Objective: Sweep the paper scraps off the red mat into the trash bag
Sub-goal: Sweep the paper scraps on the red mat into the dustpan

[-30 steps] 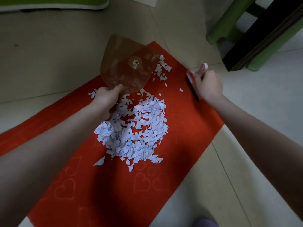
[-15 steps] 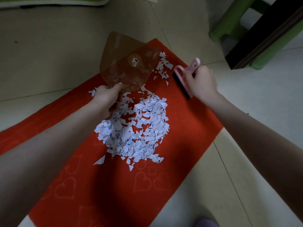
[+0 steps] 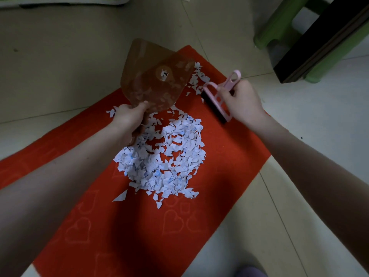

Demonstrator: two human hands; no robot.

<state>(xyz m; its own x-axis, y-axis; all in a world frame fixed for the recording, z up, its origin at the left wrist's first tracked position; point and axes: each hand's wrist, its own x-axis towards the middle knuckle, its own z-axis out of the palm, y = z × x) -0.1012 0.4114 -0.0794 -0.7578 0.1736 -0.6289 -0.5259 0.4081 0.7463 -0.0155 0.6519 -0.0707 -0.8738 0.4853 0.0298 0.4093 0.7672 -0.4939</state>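
A red mat (image 3: pixel 229 156) with faint heart patterns lies slantwise on the tiled floor. A big heap of white paper scraps (image 3: pixel 165 160) sits in its middle, and a smaller scatter of scraps (image 3: pixel 196 79) lies near the mat's far corner. My left hand (image 3: pixel 129 116) grips the handle end of a translucent brown dustpan (image 3: pixel 155 76), tilted up above the far part of the mat. My right hand (image 3: pixel 243 102) holds a small pink brush with black bristles (image 3: pixel 217 100) on the mat, just right of the far scatter. No trash bag is in view.
A green plastic stool (image 3: pixel 277 23) and a dark board (image 3: pixel 323 39) stand on the floor at the upper right. A green and white edge (image 3: pixel 60 1) runs along the top left. Something purple (image 3: pixel 251 271) shows at the bottom edge.
My right hand has brought the pink brush leftward from the mat's right edge onto the mat, close to the far scatter of scraps. The left hand and dustpan have stayed almost still.
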